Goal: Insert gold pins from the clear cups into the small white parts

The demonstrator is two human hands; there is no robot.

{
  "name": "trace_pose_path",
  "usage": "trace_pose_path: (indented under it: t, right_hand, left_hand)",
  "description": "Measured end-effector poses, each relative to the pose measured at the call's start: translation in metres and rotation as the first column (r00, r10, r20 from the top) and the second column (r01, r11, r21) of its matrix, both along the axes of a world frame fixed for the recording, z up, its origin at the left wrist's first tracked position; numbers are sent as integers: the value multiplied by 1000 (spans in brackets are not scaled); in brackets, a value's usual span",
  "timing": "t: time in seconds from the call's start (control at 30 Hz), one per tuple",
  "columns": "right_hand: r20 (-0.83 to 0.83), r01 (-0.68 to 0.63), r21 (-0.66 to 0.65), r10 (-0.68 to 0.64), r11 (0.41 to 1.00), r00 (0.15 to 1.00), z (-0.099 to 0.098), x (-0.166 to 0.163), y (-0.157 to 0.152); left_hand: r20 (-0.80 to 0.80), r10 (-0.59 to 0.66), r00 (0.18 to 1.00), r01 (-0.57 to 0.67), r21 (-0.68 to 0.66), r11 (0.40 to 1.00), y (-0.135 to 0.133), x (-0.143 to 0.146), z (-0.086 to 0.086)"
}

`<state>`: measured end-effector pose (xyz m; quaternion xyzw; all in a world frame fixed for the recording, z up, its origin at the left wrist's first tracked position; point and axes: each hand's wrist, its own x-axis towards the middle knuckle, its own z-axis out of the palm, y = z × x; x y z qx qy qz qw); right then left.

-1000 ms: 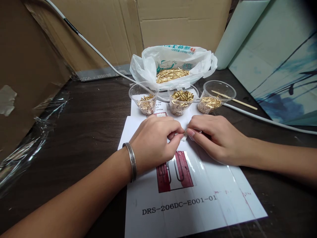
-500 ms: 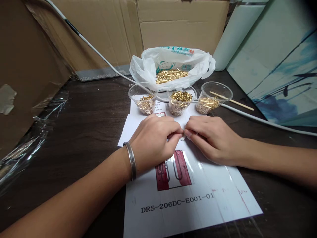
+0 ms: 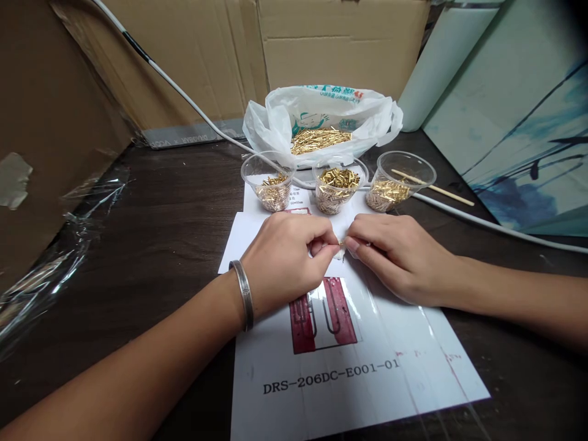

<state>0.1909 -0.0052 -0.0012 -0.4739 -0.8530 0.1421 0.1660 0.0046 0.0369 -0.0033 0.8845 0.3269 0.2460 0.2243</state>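
Observation:
My left hand (image 3: 296,248), with a silver bracelet (image 3: 242,295) at the wrist, is closed in a pinch above the paper sheet (image 3: 367,392). Facing it, my right hand (image 3: 399,254) pinches too, its fingertips almost touching the left ones. A sliver of a small gold pin (image 3: 340,244) shows between the two pinches; the fingers cover most of it. Just below the fingertips lies a small white piece (image 3: 339,256), partly hidden. Printed on the sheet is a red-and-white picture (image 3: 324,315) with curved dark lines.
Beyond my hands stand three clear plastic cups, left (image 3: 269,184), middle (image 3: 340,187) and right (image 3: 399,180), holding small gold pieces. Behind them is a white plastic bag (image 3: 271,125) of gold pins. A wooden stick (image 3: 448,193) leans from the right cup. A white cable (image 3: 184,92) crosses behind.
The fingertips have drawn slightly apart, and the gold sliver between them shows more clearly. The whole view has shifted a little; the cups and bag stay in place.

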Motion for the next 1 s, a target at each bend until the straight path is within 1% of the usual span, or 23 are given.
trace_pose_path:
  t: [0.23, 0.4, 0.57, 0.73, 0.87, 1.0]
  right_hand:
    - [-22, 10, -38, -11, 999, 1000, 0, 0, 1]
    - [-57, 11, -88, -16, 996, 998, 1, 0, 3]
    - [-95, 2, -112, -12, 994, 995, 1, 1, 4]
    - [-93, -19, -110, 9, 994, 996, 1, 1, 6]
    - [-42, -48, -77, 45, 996, 998, 3, 1, 7]
    - [55, -67, -24, 68, 997, 996, 7, 0, 6]
  left_hand:
    - [10, 18, 1000, -17, -113, 993, 1, 0, 1]
    - [24, 14, 1000, -10, -157, 988, 3, 1, 2]
    - [26, 6, 1000, -1, -167, 986, 2, -1, 2]
    - [26, -1, 1000, 5, -164, 986, 2, -2, 2]
    - [33, -4, 999, 9, -136, 991, 2, -1, 2]
    - [37, -10, 999, 14, -114, 993, 2, -2, 3]
